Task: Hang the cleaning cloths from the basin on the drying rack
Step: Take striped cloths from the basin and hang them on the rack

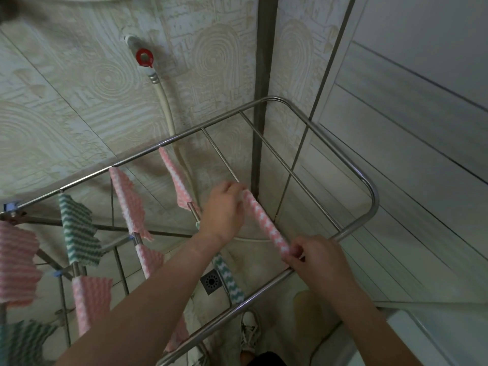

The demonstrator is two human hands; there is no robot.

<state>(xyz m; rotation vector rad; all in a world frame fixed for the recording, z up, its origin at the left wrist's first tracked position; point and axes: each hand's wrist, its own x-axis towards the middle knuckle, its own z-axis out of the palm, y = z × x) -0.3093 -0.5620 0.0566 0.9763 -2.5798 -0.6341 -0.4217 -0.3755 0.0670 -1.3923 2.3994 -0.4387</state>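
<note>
A steel drying rack [371, 186] fills the middle of the view. A pink-and-white wavy cloth [264, 223] lies draped along one of its inner rods. My left hand [224, 212] pinches the cloth's far end. My right hand [314, 257] pinches the near end by the rack's front rail. Several other cloths hang on the rods to the left: pink ones [129, 202] [177, 180] [15, 262] and green ones [79, 231] [228, 281]. The basin is not in view.
Two bare rods [285, 165] remain at the rack's right end. A patterned wall with a red-handled tap [144, 58] and a white hose [169, 112] is behind. A floor drain [211, 281] and my shoe [249, 331] are below. A white ledge [412, 336] sits at the bottom right.
</note>
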